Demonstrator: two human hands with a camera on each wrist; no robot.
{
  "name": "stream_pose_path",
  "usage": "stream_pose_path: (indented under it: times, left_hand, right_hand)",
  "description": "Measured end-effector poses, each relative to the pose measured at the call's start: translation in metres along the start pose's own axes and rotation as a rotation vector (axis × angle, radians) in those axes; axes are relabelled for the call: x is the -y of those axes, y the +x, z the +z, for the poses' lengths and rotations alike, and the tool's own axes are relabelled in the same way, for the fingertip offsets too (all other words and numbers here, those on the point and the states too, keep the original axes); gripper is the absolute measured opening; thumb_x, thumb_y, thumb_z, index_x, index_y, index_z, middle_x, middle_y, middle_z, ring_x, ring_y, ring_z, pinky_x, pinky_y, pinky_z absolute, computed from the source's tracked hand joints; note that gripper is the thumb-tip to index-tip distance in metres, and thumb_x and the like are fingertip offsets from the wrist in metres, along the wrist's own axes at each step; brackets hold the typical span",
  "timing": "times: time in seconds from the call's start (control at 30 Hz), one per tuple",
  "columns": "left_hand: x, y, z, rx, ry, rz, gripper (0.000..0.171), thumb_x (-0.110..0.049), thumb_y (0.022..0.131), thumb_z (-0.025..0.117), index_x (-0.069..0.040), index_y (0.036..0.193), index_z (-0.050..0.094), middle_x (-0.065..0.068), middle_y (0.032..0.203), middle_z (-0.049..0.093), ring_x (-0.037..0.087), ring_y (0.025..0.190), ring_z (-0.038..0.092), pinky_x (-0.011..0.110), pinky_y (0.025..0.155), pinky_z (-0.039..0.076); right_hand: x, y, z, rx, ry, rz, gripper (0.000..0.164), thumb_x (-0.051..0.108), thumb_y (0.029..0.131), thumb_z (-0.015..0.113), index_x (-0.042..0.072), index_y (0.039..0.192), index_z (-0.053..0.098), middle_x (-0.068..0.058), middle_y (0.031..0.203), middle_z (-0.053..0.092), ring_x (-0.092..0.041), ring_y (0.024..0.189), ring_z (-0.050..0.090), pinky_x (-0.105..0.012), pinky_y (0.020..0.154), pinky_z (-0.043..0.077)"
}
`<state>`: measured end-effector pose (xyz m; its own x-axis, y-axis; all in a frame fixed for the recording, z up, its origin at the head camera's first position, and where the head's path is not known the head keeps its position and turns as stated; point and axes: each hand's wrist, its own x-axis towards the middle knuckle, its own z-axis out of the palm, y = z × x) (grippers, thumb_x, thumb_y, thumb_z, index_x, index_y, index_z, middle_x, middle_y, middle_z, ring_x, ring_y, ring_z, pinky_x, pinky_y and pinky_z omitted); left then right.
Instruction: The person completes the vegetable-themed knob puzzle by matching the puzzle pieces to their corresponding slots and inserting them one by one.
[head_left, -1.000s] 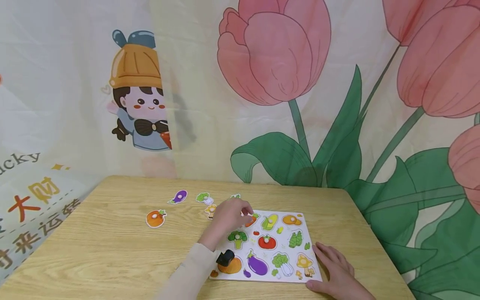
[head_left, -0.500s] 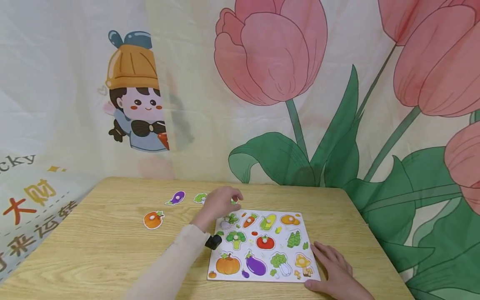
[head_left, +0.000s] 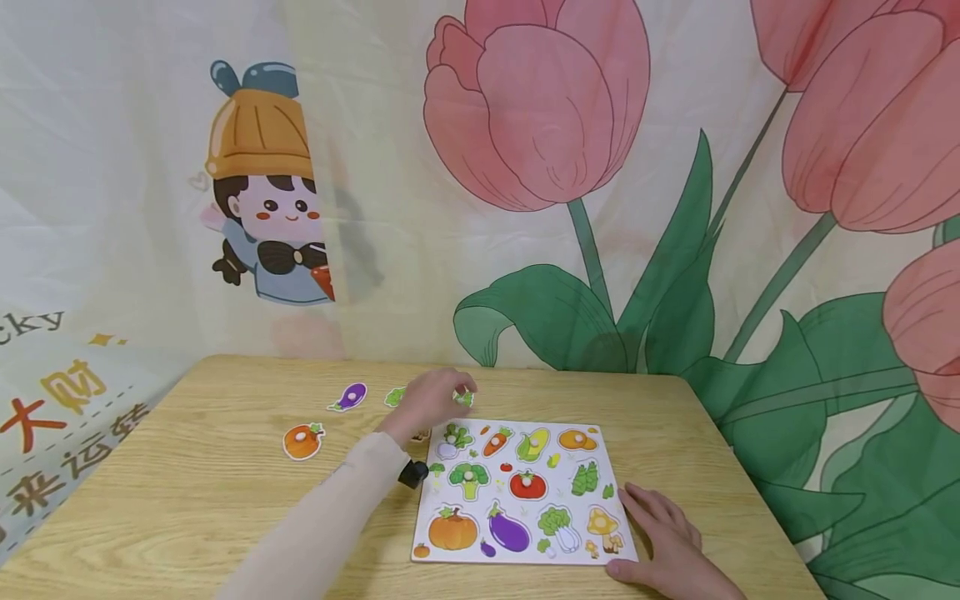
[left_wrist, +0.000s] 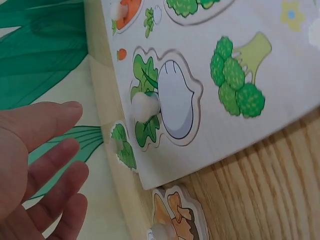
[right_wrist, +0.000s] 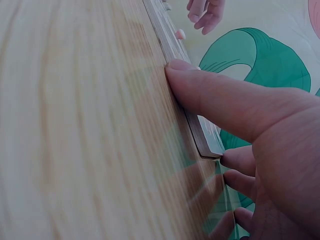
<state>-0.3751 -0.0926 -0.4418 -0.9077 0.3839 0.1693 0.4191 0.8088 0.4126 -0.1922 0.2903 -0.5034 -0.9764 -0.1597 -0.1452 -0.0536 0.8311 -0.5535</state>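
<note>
My left hand [head_left: 431,402] is over the back of the table, reaching past the far left corner of a white vegetable puzzle board [head_left: 537,521]. Just beyond its fingertips lies a green vegetable piece [head_left: 463,398]. In the left wrist view, the thumb and fingers are spread apart with nothing between them, and the green piece [left_wrist: 123,147] lies by the board's edge. A mushroom piece [left_wrist: 177,215] sits close to the board corner. My right hand [head_left: 663,542] rests at the board's near right corner, thumb on the front edge and fingers along the right edge.
Left of the board lie a pumpkin piece [head_left: 303,441], an eggplant piece [head_left: 349,397] and a bok choy piece [head_left: 393,397], partly behind the left hand. Several knobbed pieces, including a radish [left_wrist: 175,100] and a tomato [head_left: 528,485], sit in the board. A printed curtain hangs behind the table.
My left hand has moved from above the board, near the carrot, back and left to the green piece. The right hand has stayed at the board's corner.
</note>
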Motion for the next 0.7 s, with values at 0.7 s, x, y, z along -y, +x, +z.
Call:
stream_pose_path:
  times: [0.7]
  left_hand:
    - [0.019,0.010,0.006,0.005,-0.011,-0.038,0.029,-0.015,0.093,0.083,-0.014,0.121,0.077,0.008,0.116,0.074,0.027,0.105,0.067,0.049,0.088,0.055]
  right_hand:
    - [0.000,0.001,0.001,-0.006,-0.011,0.013,0.108,0.060,0.082,0.086,0.010,0.165,0.039,-0.013,0.171,0.030,-0.051,0.153,0.018,-0.081,0.108,0.021]
